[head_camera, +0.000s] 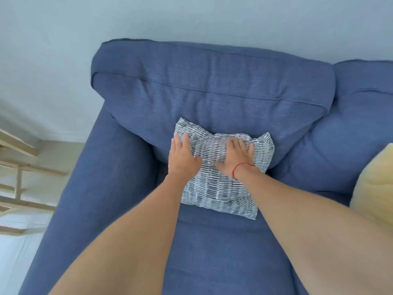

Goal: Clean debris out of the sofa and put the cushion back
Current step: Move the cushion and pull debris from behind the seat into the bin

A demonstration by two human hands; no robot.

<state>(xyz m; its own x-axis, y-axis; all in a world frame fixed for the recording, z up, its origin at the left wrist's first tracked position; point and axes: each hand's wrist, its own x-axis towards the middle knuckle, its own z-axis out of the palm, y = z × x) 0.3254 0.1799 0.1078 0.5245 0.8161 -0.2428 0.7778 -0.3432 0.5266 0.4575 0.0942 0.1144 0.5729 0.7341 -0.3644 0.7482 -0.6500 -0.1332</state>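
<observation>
A small grey-and-white striped cushion [214, 184] leans against the back cushion of a blue sofa [212, 88], its lower edge resting on the seat [212, 252]. My left hand [182, 156] lies flat on the cushion's upper left part, fingers together and pointing up. My right hand [236, 158], with a red string on the wrist, presses flat on its upper right part, denting the fabric. Neither hand curls around the cushion. No debris shows on the seat.
The sofa's left armrest [95, 188] runs along the left. A yellow cushion [376, 184] sits at the right edge next to a second back cushion [361, 124]. A pale wooden frame [19, 167] stands on the floor at the far left. A light wall is behind.
</observation>
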